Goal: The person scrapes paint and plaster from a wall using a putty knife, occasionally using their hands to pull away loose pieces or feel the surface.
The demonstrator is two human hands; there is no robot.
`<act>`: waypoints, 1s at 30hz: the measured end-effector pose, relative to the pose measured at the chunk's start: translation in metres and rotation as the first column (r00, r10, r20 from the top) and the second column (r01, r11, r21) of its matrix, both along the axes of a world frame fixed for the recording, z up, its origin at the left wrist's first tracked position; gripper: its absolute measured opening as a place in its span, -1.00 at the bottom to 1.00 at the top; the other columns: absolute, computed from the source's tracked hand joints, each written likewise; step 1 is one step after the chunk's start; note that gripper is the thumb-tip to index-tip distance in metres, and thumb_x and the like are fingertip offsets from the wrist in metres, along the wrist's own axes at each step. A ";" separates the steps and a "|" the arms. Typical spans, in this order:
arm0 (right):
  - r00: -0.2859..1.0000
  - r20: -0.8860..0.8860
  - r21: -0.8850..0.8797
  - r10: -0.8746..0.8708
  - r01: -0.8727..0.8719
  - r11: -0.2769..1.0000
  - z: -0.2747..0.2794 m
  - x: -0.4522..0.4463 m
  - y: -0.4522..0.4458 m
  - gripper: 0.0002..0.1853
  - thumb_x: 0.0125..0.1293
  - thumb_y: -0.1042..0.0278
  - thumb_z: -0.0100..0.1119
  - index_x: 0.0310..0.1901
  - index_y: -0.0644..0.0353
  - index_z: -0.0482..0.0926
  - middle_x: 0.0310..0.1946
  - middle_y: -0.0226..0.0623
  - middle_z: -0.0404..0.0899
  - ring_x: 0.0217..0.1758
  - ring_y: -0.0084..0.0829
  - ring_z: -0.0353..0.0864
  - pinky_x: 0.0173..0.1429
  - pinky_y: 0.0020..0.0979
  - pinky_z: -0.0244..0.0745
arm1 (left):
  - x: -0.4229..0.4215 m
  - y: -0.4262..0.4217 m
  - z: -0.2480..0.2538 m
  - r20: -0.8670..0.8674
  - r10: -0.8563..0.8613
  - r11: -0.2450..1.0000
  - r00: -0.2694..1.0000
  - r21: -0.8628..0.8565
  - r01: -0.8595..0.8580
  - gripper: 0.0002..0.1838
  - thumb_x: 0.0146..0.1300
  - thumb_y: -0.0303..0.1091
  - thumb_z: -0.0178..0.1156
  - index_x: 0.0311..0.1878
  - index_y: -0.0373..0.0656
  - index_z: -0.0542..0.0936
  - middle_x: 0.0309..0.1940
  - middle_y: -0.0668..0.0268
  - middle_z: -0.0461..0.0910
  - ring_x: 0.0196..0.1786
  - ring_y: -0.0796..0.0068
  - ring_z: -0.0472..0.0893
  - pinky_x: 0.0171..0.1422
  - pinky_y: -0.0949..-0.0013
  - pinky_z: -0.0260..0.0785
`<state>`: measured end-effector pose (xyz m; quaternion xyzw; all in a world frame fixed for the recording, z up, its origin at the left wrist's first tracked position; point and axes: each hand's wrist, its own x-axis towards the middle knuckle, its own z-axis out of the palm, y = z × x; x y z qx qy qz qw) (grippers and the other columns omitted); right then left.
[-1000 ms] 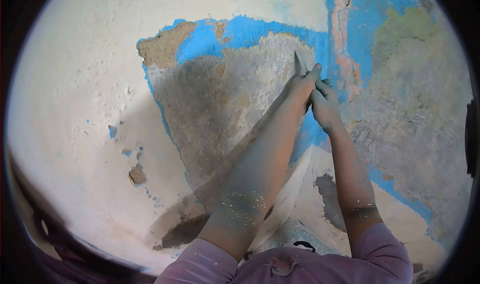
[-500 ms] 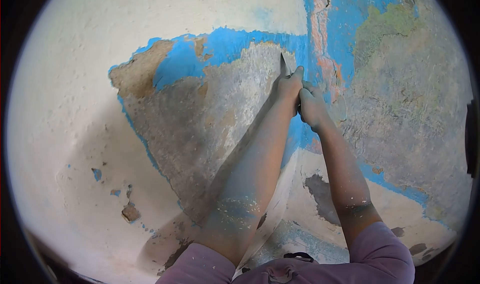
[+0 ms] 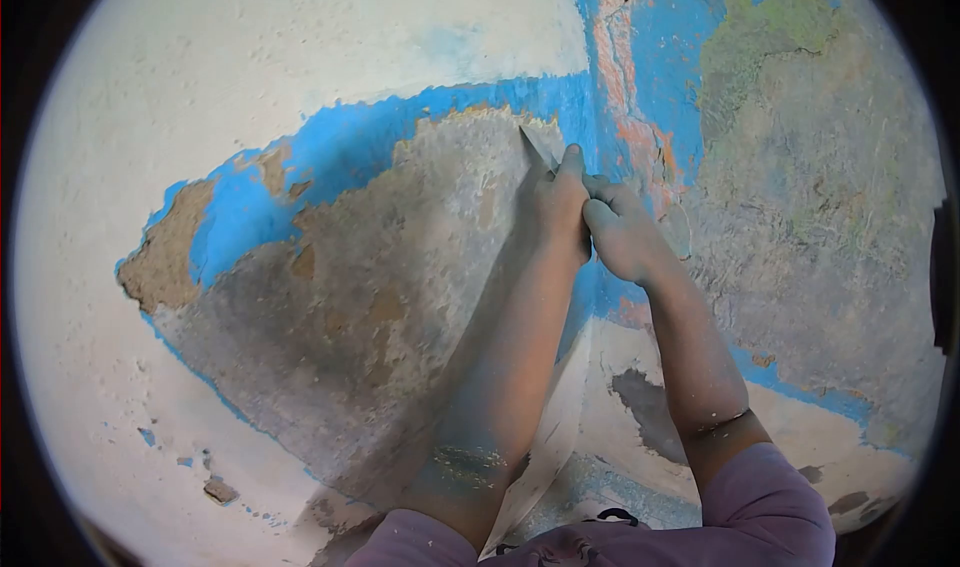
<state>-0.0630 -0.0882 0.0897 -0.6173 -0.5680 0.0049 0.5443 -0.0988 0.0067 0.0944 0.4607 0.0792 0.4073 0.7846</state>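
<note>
A scraper with a thin metal blade touches or nearly touches the wall, its tip by the ragged lower edge of the blue paint. My left hand is closed around it near the blade, thumb stretched along it. Just behind, my right hand is closed too, pressed against the left one on what seems to be the handle's rear. Both hands cover the handle. Bare grey plaster lies below the blade. Dust and flakes coat both forearms.
Cream paint surrounds the scraped patch. To the right, a wall corner carries blue paint and a cracked pinkish strip. Beyond it, the adjoining wall shows rough grey plaster. Small chipped spots mark the lower left wall.
The blade has shifted left along the paint edge and leans further left. Both hands moved with it. The view has turned too, so the wall patch appears lower and further left.
</note>
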 end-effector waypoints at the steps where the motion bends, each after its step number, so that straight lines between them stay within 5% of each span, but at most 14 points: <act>1: 0.999 0.028 0.016 0.030 -0.031 0.999 0.004 0.005 -0.002 -0.56 0.20 0.30 -0.20 -0.01 0.43 0.49 -0.20 0.11 0.53 -0.10 -0.08 0.55 0.09 -0.20 0.37 | 0.004 -0.005 0.002 0.005 -0.003 1.000 1.000 -0.003 0.003 -0.75 0.33 -0.16 0.10 -0.35 -0.14 0.46 -0.52 0.38 0.39 -0.48 0.53 0.41 -0.39 0.36 0.28; 3: 0.998 0.023 -0.010 0.057 -0.057 0.998 0.003 0.014 -0.006 -0.55 0.19 0.31 -0.20 0.01 0.43 0.48 -0.19 0.16 0.53 -0.10 -0.03 0.56 0.09 -0.19 0.39 | 0.013 -0.015 0.003 0.144 0.087 0.996 0.986 -0.023 -0.084 -0.77 0.34 -0.19 0.09 -0.38 -0.11 0.45 -0.55 0.41 0.36 -0.49 0.58 0.39 -0.42 0.40 0.25; 8: 0.995 0.097 0.015 0.017 -0.018 1.000 -0.014 0.023 0.002 -0.52 0.16 0.33 -0.18 0.06 0.47 0.45 -0.15 0.31 0.52 -0.11 0.12 0.58 0.06 -0.15 0.43 | 0.018 -0.001 -0.013 0.129 0.009 1.000 0.992 -0.018 -0.007 -0.79 0.33 -0.22 0.10 -0.41 -0.07 0.45 -0.61 0.45 0.31 -0.55 0.60 0.35 -0.46 0.42 0.21; 11: 0.989 0.135 -0.020 -0.060 0.064 0.998 -0.004 0.028 0.010 -0.52 0.12 0.46 -0.22 0.07 0.47 0.43 -0.01 0.18 0.53 -0.10 -0.14 0.58 0.06 -0.25 0.42 | 0.025 0.007 -0.002 0.073 0.074 0.994 0.995 0.081 -0.080 -0.79 0.33 -0.24 0.11 -0.43 -0.05 0.44 -0.63 0.47 0.30 -0.58 0.60 0.32 -0.49 0.43 0.18; 13: 0.998 0.046 0.066 0.035 -0.038 0.997 -0.003 0.030 0.006 -0.53 0.12 0.41 -0.15 0.04 0.52 0.43 -0.14 0.33 0.50 -0.12 0.21 0.55 0.01 -0.08 0.45 | 0.034 0.013 -0.005 0.027 0.159 0.981 0.987 0.110 -0.161 -0.80 0.32 -0.25 0.10 -0.43 -0.05 0.43 -0.64 0.47 0.29 -0.59 0.60 0.31 -0.49 0.43 0.18; 16: 0.964 0.267 -0.009 -0.015 0.018 1.000 -0.008 0.029 -0.004 -0.53 0.09 0.45 -0.13 0.04 0.52 0.42 -0.20 0.30 0.51 -0.16 0.25 0.53 0.00 -0.03 0.45 | 0.038 0.016 -0.020 0.098 0.153 0.985 0.983 0.060 -0.159 -0.80 0.33 -0.24 0.10 -0.42 -0.05 0.41 -0.64 0.45 0.29 -0.59 0.58 0.29 -0.47 0.45 0.20; 20: 0.973 0.228 -0.022 0.017 -0.012 1.000 0.005 0.038 0.003 -0.53 0.06 0.46 -0.11 0.02 0.54 0.41 -0.25 0.30 0.50 -0.21 0.28 0.50 -0.02 0.02 0.44 | 0.041 0.005 -0.004 0.251 0.093 0.995 0.964 -0.057 -0.081 -0.78 0.34 -0.21 0.09 -0.40 -0.08 0.43 -0.64 0.42 0.32 -0.59 0.56 0.32 -0.43 0.38 0.27; 23: 0.971 0.239 0.081 0.021 -0.042 0.996 -0.006 0.046 0.004 -0.47 0.02 0.50 -0.13 0.09 0.55 0.37 -0.36 0.30 0.51 -0.38 0.17 0.55 -0.19 -0.15 0.48 | 0.043 -0.002 -0.012 0.265 0.064 0.995 0.962 -0.089 -0.042 -0.77 0.34 -0.19 0.07 -0.39 -0.07 0.41 -0.64 0.43 0.30 -0.59 0.56 0.31 -0.41 0.34 0.29; 25: 0.926 0.376 0.064 -0.043 0.021 0.998 -0.015 0.050 0.005 -0.47 0.00 0.52 -0.14 0.08 0.57 0.36 -0.36 0.31 0.50 -0.30 0.20 0.54 -0.13 -0.09 0.46 | 0.042 -0.002 -0.016 0.254 0.011 0.993 0.967 -0.121 0.020 -0.78 0.35 -0.15 0.07 -0.38 -0.02 0.37 -0.67 0.47 0.24 -0.60 0.56 0.25 -0.37 0.33 0.28; 30: 0.934 0.356 0.055 0.036 -0.059 0.997 -0.007 0.062 0.008 -0.47 -0.01 0.47 -0.08 0.05 0.61 0.34 -0.42 0.32 0.51 -0.37 0.29 0.50 -0.19 0.04 0.50 | 0.052 -0.004 -0.006 0.255 0.073 0.991 0.964 -0.123 -0.042 -0.77 0.35 -0.15 0.05 -0.38 -0.03 0.37 -0.68 0.48 0.23 -0.59 0.56 0.28 -0.36 0.31 0.30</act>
